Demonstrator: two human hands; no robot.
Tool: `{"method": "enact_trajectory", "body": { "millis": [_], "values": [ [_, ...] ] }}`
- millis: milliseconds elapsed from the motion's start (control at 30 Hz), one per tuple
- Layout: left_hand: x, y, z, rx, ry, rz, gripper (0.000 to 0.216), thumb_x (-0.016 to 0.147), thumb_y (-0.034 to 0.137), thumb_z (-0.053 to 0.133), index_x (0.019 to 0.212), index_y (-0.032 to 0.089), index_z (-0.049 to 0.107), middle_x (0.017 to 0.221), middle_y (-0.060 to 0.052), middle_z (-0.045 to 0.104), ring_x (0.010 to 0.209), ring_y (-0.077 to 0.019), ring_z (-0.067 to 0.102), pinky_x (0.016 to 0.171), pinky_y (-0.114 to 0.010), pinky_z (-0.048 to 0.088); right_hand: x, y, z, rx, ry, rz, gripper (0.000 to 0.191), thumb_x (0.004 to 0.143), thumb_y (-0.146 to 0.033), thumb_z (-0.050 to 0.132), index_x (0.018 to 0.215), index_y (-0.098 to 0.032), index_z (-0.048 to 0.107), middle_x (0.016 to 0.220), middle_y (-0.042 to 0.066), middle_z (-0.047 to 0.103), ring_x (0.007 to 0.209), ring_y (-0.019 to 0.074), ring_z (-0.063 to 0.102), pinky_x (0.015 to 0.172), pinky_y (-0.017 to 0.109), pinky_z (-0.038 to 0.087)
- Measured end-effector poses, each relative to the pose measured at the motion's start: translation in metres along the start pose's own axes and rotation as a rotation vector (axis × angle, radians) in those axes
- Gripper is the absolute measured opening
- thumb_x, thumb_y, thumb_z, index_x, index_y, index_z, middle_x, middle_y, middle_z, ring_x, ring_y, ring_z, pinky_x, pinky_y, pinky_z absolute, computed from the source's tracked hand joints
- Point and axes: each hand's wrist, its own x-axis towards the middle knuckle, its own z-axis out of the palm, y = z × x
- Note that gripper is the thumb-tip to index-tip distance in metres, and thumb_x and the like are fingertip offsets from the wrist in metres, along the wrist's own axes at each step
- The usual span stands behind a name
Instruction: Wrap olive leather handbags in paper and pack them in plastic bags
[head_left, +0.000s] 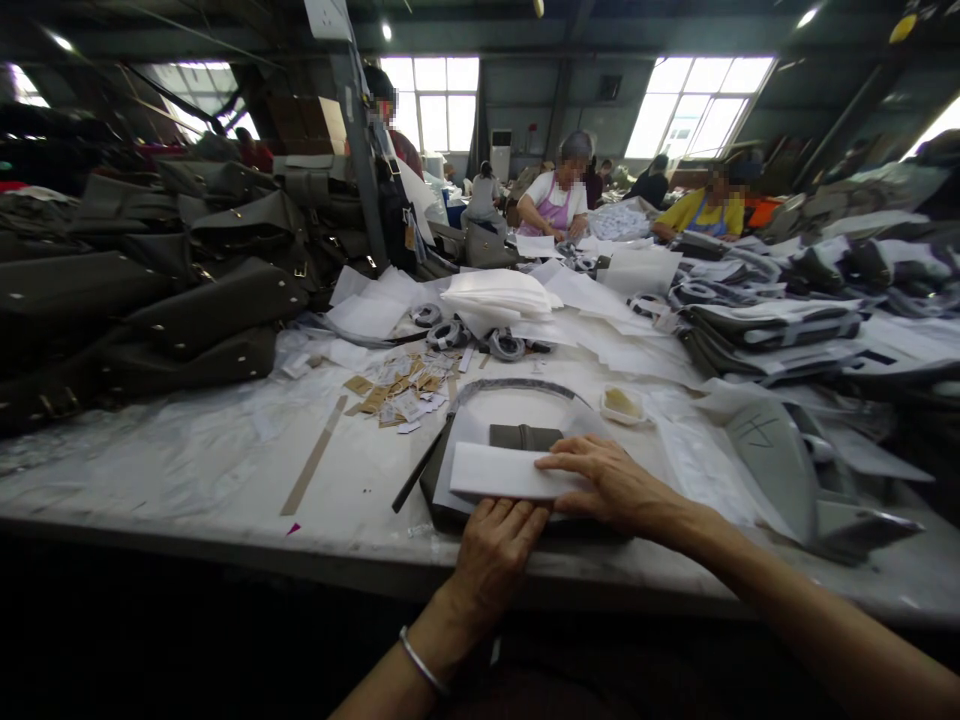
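Around: nearby, far of the hands, a small white dish [622, 403] with something yellowish in it sits on the table [225, 480]; a scatter of paper tags [397, 392] lies to the far left, a long tan strip [315, 468] to the left.
Left side: dark bags [187, 290] are piled high along the far left of the table.
Right side: stacks of grey and white pieces [772, 330] crowd the far right.
Far end: two people [559, 200] sit working, well apart from the near hands.
Hard to make out: the coils [450, 333] past the tags are blurred; the near table edge drops into darkness.
Bag: a dark grey-green bag [525, 437] lies flat near the table edge, its curved handle [517, 386] arching far of it, mostly covered by a folded white sheet [499, 472].
Left hand [495, 555]: fingers loosely curled, tips at the sheet's near edge, gripping nothing clearly.
Right hand [611, 485]: open, flat, pressing on the sheet's right end.
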Motion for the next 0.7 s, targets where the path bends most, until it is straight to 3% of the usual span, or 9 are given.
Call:
{"method": "enact_trajectory", "body": {
  "millis": [267,500,600,700],
  "values": [
    [-0.003,-0.004,0.001,-0.026,0.044,0.054,0.034,0.1,0.014,0.039,0.126,0.013,0.06,0.117,-0.011,0.07,0.11,-0.0207,0.063,0.094,-0.038,0.051,-0.009,0.011,0.015,-0.036,-0.03,0.039,0.043,0.085,-0.033,0.067,0.128,-0.034,0.065,0.132,0.007,0.061,0.117,0.0281,0.057,0.104,0.046,0.042],
    [0.003,0.0,-0.017,-0.097,0.045,0.075,0.031,0.098,0.01,0.04,0.118,0.012,0.063,0.108,-0.011,0.073,0.101,-0.0193,0.067,0.089,-0.035,0.053,-0.014,0.005,0.027,-0.227,0.006,-0.046,0.038,0.092,-0.025,0.057,0.129,-0.027,0.065,0.142,0.01,0.056,0.134,0.0338,0.046,0.116,0.061,0.02],
    [0.019,0.003,-0.033,-0.123,0.039,0.109,0.025,0.096,0.009,0.045,0.111,0.014,0.065,0.103,-0.008,0.073,0.104,-0.0175,0.066,0.091,-0.032,0.053,-0.016,0.007,0.032,-0.219,0.009,-0.102,0.04,0.095,-0.02,0.049,0.133,-0.025,0.061,0.142,0.009,0.056,0.135,0.0316,0.046,0.116,0.058,0.024],
    [0.036,-0.001,-0.033,-0.025,-0.026,0.099,0.029,0.096,0.014,0.047,0.122,0.014,0.061,0.12,-0.011,0.069,0.124,-0.0238,0.058,0.102,-0.04,0.049,-0.017,0.007,0.034,-0.181,0.025,-0.088,0.041,0.098,-0.021,0.045,0.138,-0.025,0.056,0.142,0.009,0.056,0.134,0.0298,0.048,0.115,0.056,0.029]
  ]
}}
